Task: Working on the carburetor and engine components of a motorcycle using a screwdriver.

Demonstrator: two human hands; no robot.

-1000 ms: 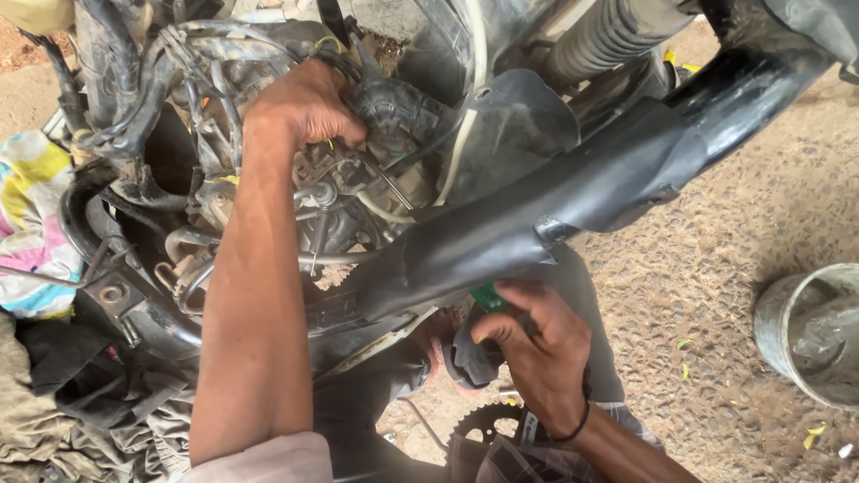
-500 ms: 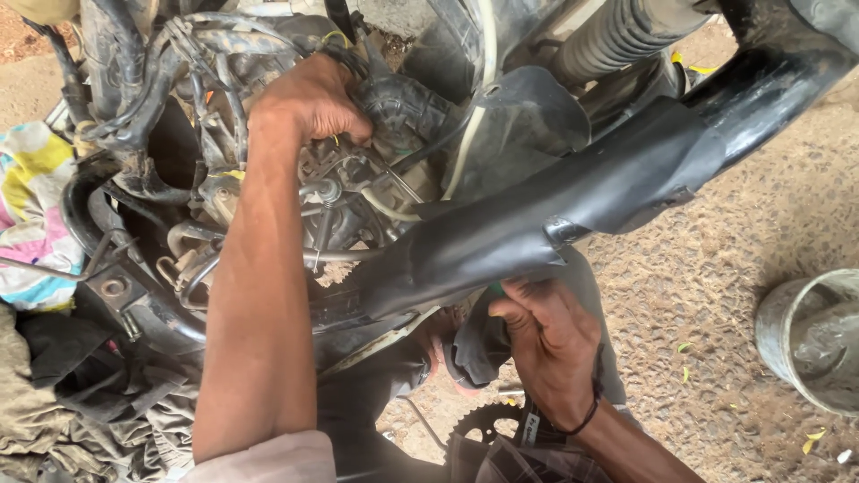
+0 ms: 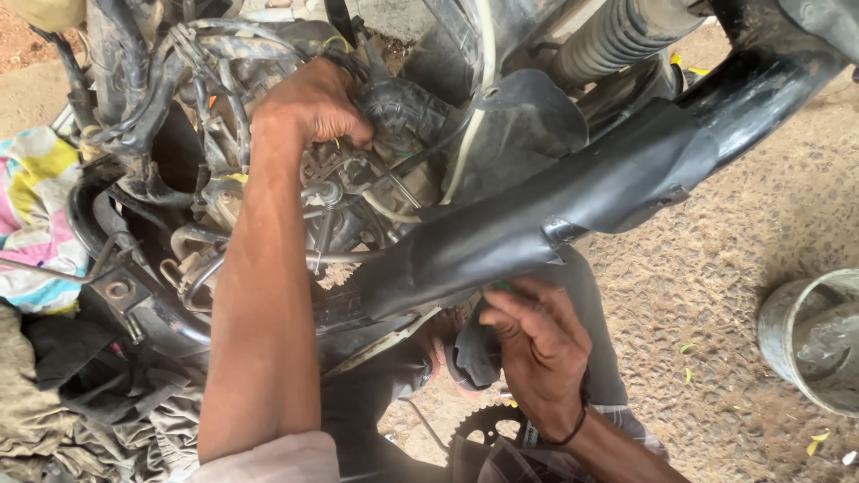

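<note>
Two hands: both at work on a stripped motorcycle, one above the frame tube, one below it.
Left hand (image 3: pixel 313 103): fingers curled and pressed onto a black rubber hose (image 3: pixel 403 107) at the top of the engine; whether they fully close around it cannot be told.
Right hand (image 3: pixel 537 344): fingers closed around a small green-handled tool (image 3: pixel 499 288), only a sliver of green showing at the fingertips, just under the frame tube.
Frame tube (image 3: pixel 582 201): black, running from the upper right corner down toward the middle, between the two hands.
Engine (image 3: pixel 349 206): grey, dirty, wrapped in cables and hoses, directly beneath the left forearm.
White tube (image 3: pixel 474 116): curving down beside the rubber hose.
Shock spring (image 3: pixel 617 31): at the top edge, right of centre.
Sprocket (image 3: pixel 488 425): toothed, black, at the bottom edge, just left of the right wrist.
Metal bucket (image 3: pixel 810 335): on the gravel at the right edge, well apart from the hands.
Coloured cloth (image 3: pixel 36 215): at the left edge, beside the motorcycle.
</note>
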